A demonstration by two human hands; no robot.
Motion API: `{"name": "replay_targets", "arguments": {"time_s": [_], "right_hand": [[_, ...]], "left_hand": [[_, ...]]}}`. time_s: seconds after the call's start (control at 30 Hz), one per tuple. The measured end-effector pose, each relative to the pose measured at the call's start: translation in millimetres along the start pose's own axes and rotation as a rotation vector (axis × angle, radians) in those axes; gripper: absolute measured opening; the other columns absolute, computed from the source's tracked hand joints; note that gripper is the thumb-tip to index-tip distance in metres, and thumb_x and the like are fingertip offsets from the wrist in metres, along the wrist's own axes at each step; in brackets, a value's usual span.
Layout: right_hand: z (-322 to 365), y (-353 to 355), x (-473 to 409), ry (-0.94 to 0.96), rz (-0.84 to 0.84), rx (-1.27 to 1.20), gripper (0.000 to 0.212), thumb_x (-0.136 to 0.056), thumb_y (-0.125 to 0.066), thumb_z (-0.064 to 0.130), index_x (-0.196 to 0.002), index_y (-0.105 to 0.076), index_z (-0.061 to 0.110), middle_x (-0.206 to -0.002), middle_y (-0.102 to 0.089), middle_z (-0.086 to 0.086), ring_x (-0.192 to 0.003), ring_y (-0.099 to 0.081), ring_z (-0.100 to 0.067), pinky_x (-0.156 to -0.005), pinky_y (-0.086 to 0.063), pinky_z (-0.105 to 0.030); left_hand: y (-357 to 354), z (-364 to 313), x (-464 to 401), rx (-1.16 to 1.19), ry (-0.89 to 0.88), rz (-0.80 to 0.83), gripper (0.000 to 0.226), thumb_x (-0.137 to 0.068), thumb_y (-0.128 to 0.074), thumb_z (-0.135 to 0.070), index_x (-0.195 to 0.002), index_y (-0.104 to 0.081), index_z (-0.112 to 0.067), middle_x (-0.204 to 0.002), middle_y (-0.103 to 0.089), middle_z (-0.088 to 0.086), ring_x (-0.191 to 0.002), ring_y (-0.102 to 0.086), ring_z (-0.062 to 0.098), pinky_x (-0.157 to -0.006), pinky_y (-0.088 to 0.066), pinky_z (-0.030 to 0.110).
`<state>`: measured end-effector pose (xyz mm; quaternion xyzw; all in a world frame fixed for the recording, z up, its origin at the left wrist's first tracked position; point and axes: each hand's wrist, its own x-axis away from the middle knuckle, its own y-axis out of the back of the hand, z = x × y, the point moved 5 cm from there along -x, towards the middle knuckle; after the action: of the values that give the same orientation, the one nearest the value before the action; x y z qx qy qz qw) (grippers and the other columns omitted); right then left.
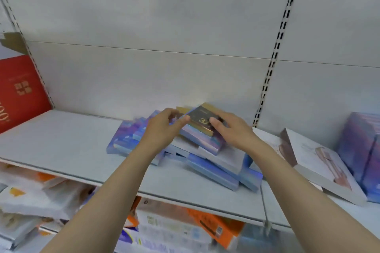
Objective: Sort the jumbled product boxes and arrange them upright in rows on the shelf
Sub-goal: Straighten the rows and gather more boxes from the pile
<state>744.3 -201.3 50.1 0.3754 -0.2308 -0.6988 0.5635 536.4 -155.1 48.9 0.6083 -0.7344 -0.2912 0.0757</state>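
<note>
A jumbled heap of blue and purple product boxes [207, 162] lies flat on the grey shelf [61, 146], near its middle. On top of the heap is a black and gold box [200, 118]. My left hand [162, 127] pinches its left edge with thumb and fingers. My right hand [230, 129] grips its right end, thumb on the top face. The box is tilted, just above the pile. My hands hide some of the boxes beneath them.
A large red box [18, 90] stands at the far left of the shelf. At the right lie flat white boxes [320, 162], with tall purple boxes [364, 150] standing behind them. The lower shelf holds orange and white boxes [213, 226]. Slotted uprights [275, 55] line the back wall.
</note>
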Motion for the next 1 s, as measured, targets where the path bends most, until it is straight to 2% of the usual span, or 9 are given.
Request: {"name": "replay_targets", "arguments": {"time_s": [0.1,0.23,0.3,0.5,0.63,0.77,0.87,0.93,1.0], "right_hand": [[10.3,-16.7,-18.6,0.085,0.066,0.007,0.034,-0.101,-0.050,0.035,-0.132,-0.063,0.026,-0.125,-0.063,0.008,-0.109,-0.059,-0.018,-0.093,-0.045,-0.029],[15.9,-22.8,-36.7,0.118,0.096,-0.081,0.031,-0.101,-0.052,0.034,-0.130,-0.063,0.029,-0.123,-0.059,0.021,-0.103,-0.056,0.004,-0.088,-0.039,-0.005],[5.8,-14.7,-46.3,0.030,-0.006,-0.122,0.033,-0.099,-0.055,0.034,-0.130,-0.062,0.027,-0.129,-0.059,0.015,-0.113,-0.053,0.001,-0.089,-0.032,0.001],[-25.8,-8.6,-41.4,-0.236,-0.126,0.033,0.057,-0.083,-0.072,0.049,-0.133,-0.059,0.025,-0.137,-0.057,0.004,-0.125,-0.050,-0.014,-0.094,-0.033,-0.020],[-34.6,-8.5,-19.0,-0.416,-0.199,0.136,0.090,-0.069,-0.075,0.067,-0.142,-0.048,0.023,-0.144,-0.050,-0.002,-0.132,-0.045,-0.022,-0.107,-0.038,-0.036],[-42.1,-10.0,3.0,-0.652,-0.218,0.168,0.102,-0.067,-0.067,0.077,-0.144,-0.039,0.015,-0.142,-0.053,-0.007,-0.128,-0.050,-0.030,-0.096,-0.042,-0.038],[-37.3,-14.1,6.7,-0.694,-0.252,-0.102,0.101,-0.072,-0.076,0.062,-0.150,-0.031,0.017,-0.145,-0.050,-0.006,-0.126,-0.053,-0.027,-0.100,-0.045,-0.038],[-32.7,-15.1,9.6,-0.719,-0.387,-0.488,0.100,-0.076,-0.084,0.039,-0.153,-0.026,0.012,-0.137,-0.056,-0.009,-0.109,-0.062,-0.022,-0.084,-0.050,-0.032],[-27.4,-17.9,14.8,-0.765,-0.477,-0.796,0.083,-0.079,-0.083,0.020,-0.146,-0.038,0.001,-0.126,-0.062,-0.014,-0.093,-0.067,-0.021,-0.070,-0.053,-0.030]], "left_hand": [[-2.6,9.9,-33.1,-0.052,0.085,0.035,0.057,-0.085,-0.057,-0.061,-0.128,-0.056,-0.023,-0.110,-0.062,-0.006,-0.103,-0.057,0.012,-0.078,-0.044,0.023],[4.4,23.5,-56.6,0.061,0.147,0.066,0.058,-0.079,-0.073,-0.048,-0.126,-0.054,-0.021,-0.098,-0.069,0.002,-0.094,-0.066,0.019,-0.087,-0.053,0.038],[13.8,33.2,-60.3,0.190,0.188,0.075,0.055,-0.078,-0.078,-0.037,-0.124,-0.057,-0.016,-0.093,-0.072,0.005,-0.090,-0.069,0.021,-0.086,-0.055,0.039],[40.7,58.2,-63.8,0.435,0.196,0.026,0.013,-0.084,-0.074,-0.020,-0.096,-0.071,-0.017,-0.078,-0.076,-0.001,-0.069,-0.072,0.010,-0.056,-0.053,0.015],[22.1,55.4,-65.7,0.486,0.227,0.112,0.010,-0.084,-0.075,-0.020,-0.092,-0.070,-0.018,-0.079,-0.076,-0.001,-0.068,-0.072,0.010,-0.061,-0.057,0.022],[8.9,44.8,-68.2,0.508,0.239,0.173,0.013,-0.083,-0.075,-0.018,-0.093,-0.067,-0.014,-0.080,-0.075,0.000,-0.065,-0.071,0.011,-0.059,-0.058,0.026],[7.1,44.0,-65.7,0.498,0.232,0.179,0.027,-0.082,-0.076,-0.020,-0.105,-0.065,-0.010,-0.094,-0.072,0.005,-0.079,-0.071,0.018,-0.072,-0.058,0.035],[5.7,44.7,-58.6,0.518,0.223,0.213,0.034,-0.082,-0.076,-0.020,-0.112,-0.063,-0.010,-0.099,-0.073,0.007,-0.087,-0.071,0.021,-0.078,-0.057,0.037],[5.6,46.2,-50.6,0.538,0.191,0.239,0.035,-0.082,-0.076,-0.019,-0.112,-0.062,-0.011,-0.096,-0.074,0.007,-0.085,-0.072,0.019,-0.078,-0.057,0.035]]}}
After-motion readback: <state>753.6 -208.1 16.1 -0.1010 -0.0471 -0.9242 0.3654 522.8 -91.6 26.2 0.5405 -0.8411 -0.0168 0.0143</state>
